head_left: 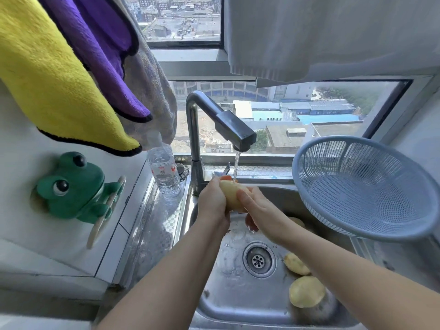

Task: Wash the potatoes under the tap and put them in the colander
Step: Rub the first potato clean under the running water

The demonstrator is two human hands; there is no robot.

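Potato: pale yellow, oval, smooth-skinned potato (232,196), held up over the sink just under the tap's mouth. A thin water stream (236,166) lands on its far end.
Handling: we judge it firm & fairly heavy for its size, so a squeeze won't hurt it. Wet skin = slippery, so it could squirt out. Best hold, in our view: round the middle w/ fingers on both sides, not by the tapered ends.
Left hand: left hand (212,202) is wrapped round the potato's left side, fingers curled over the far edge.
Right hand: right hand (258,209) has its thumb lying across the potato's top & fingers curled under it. Fingertips are hidden, so we can't tell how tight the grip is.
Tap: bent steel tap w/ a dark square head (234,131), running.
Sink: wet stainless steel sink (228,289). One yellowish sink potato (296,263) lies right of the drain, another (306,291) nearer us, and a third is partly hidden behind the right forearm.
Colander: pale blue round plastic mesh colander (357,184), tilted at the sink's right edge. No potato shows in it, so we reckon none is delivered yet.
Surface: patterned steel surface (154,225) left of the sink. A clear plastic water bottle (164,173) stands on it near the tap base.
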